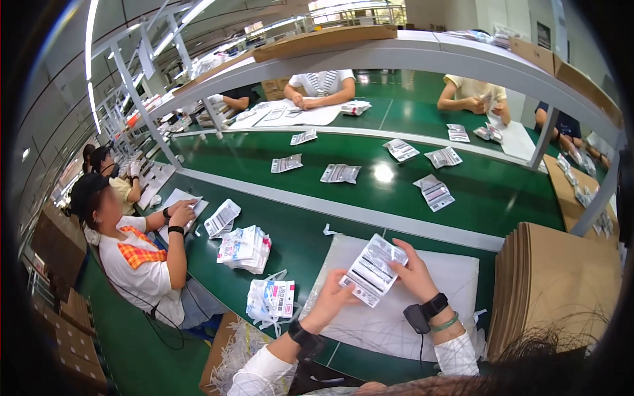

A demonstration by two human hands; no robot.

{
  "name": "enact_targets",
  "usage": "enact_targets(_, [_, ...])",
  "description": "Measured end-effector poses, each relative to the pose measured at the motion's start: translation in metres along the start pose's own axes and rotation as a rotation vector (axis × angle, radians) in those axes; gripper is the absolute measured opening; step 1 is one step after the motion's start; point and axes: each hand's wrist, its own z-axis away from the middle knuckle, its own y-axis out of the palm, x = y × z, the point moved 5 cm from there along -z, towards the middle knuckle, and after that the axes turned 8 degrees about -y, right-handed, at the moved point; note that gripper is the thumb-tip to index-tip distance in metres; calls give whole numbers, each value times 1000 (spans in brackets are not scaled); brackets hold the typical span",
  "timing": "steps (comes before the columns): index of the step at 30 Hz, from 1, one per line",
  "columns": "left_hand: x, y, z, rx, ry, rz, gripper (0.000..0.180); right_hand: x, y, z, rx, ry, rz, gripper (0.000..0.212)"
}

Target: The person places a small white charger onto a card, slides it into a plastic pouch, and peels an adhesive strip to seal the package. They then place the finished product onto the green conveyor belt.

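Between my two hands is a flat, shiny plastic pouch point(374, 269) with dark printed bands, tilted above a white foam sheet point(446, 294). My left hand point(335, 294) grips its lower left edge. My right hand point(413, 269) holds it by the upper right side, thumb on its face. Left of the foam sheet lies a small pile of white printed cards point(271, 298) with strips of clear film. Behind that stands a taller stack of similar cards point(244, 248), with a few more pouches point(223, 218) beyond it.
Several filled pouches point(341, 173) lie spread on the green belt point(238, 158) past a grey rail point(422, 224). Folded cardboard point(561, 284) stands upright at my right. A box of plastic scraps point(247, 356) sits below left. Co-workers point(142, 257) sit at left and across, under an overhead shelf point(396, 56).
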Motion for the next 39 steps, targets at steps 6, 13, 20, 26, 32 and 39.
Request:
enact_targets(6, [-47, 28, 5, -146, 842, -1241, 33, -5, -7, -3, -25, -278, 611, 55])
enact_targets(13, [-16, 53, -24, 213, 806, -1523, 42, 5, 2, -6, 4, -224, 796, 51])
enact_targets(20, [-23, 62, -53, 372, 765, -1770, 35, 17, 2, -6, -84, -776, 833, 35])
enact_targets(26, [-26, 59, -71, 553, 516, -1630, 30, -8, 10, -15, 247, -489, 780, 34])
enact_targets(32, [-24, 49, -69, 565, 302, -1487, 22, -23, 14, -20, 337, -546, 595, 38])
enact_targets(39, [-4, 17, 29, 365, 897, -1413, 26, -16, 19, -13, 458, -689, 803, 75])
